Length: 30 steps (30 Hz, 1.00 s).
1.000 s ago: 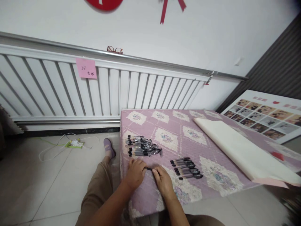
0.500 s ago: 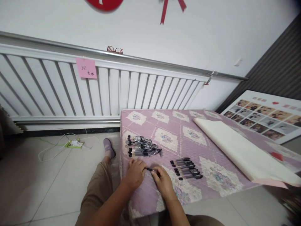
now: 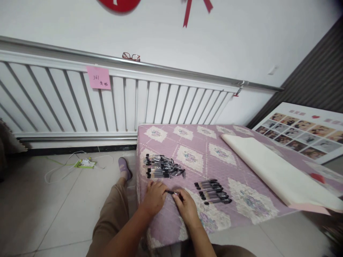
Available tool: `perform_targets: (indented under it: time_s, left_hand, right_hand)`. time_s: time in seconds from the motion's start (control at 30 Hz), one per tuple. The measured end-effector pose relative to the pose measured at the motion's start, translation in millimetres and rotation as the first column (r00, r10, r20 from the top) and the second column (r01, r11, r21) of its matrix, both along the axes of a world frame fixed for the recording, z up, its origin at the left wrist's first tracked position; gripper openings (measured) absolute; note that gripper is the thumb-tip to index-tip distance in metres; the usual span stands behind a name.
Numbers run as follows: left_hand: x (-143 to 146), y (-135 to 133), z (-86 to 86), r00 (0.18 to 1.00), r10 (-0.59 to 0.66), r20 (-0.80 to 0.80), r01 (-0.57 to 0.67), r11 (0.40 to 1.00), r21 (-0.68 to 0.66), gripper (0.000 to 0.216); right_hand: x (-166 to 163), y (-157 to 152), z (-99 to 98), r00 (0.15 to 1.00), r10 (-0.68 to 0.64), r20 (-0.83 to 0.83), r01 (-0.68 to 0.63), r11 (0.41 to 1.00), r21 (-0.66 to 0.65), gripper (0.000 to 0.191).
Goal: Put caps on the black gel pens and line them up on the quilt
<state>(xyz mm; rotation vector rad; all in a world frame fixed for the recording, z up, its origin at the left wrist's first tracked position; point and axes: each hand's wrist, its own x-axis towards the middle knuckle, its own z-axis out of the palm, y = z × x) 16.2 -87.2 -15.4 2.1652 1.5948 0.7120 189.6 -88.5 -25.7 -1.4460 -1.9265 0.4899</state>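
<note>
A slim black pen (image 3: 170,192) lies level between my two hands, just above the bed's near left corner. The fingers of my left hand (image 3: 155,195) are closed on its left end. At its other end, my right hand (image 3: 186,205) pinches it between thumb and fingers. Beyond my left hand lies a pile of similar pens (image 3: 158,173) with black ends, their right ends dark and shiny. Several more pens (image 3: 211,192) are laid side by side to the right of my right hand.
A lilac patterned cover (image 3: 184,137) spreads under the pens. On its right lies a large rolled cream sheet (image 3: 257,167). A white radiator (image 3: 160,100) runs along the wall, and a photo board (image 3: 302,132) leans at right. A power strip (image 3: 86,163) with cables sits on the floor.
</note>
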Motion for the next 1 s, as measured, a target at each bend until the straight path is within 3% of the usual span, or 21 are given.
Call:
perform_targets:
  time_s: [0.2, 0.4, 0.53, 0.7, 0.8, 0.9, 1.0]
  left_hand:
    - [-0.4, 0.7, 0.9, 1.0, -0.001, -0.001, 0.001, 1.0, -0.006, 0.019]
    - [-0.6, 0.0, 1.5, 1.0, -0.007, -0.008, 0.007, 1.0, -0.011, 0.02]
    - [-0.6, 0.1, 1.7, 1.0, -0.013, -0.021, 0.013, 1.0, -0.014, 0.019]
    - [-0.3, 0.2, 1.7, 1.0, -0.004, -0.015, 0.004, 1.0, -0.008, 0.018]
    - [0.3, 0.6, 1.1, 1.0, 0.001, -0.005, -0.001, 1.0, 0.005, 0.017]
    - [1.0, 0.8, 0.5, 1.0, 0.009, -0.009, -0.009, 1.0, 0.011, 0.017]
    - [1.4, 0.4, 0.4, 0.998, 0.057, -0.005, -0.057, 0.998, 0.021, 0.017]
  right_hand:
    - [0.3, 0.4, -0.4, 1.0, 0.004, 0.017, -0.004, 1.0, 0.009, 0.023]
    - [0.4, -0.2, -0.9, 1.0, -0.009, -0.015, 0.01, 1.0, 0.006, 0.016]
    - [0.3, -0.2, -0.1, 1.0, 0.0, 0.006, 0.0, 1.0, 0.0, 0.025]
    - [0.0, -0.2, -0.2, 1.0, -0.008, -0.001, 0.008, 1.0, 0.005, 0.016]
    - [0.3, -0.7, -0.8, 0.999, -0.02, -0.039, 0.02, 1.0, -0.009, 0.02]
    - [2.8, 1.3, -2.6, 0.99, -0.075, -0.122, 0.073, 0.997, -0.025, 0.025]
    - [8.2, 10.4, -7.4, 0.96, -0.22, -0.175, 0.22, 0.975, -0.022, 0.028]
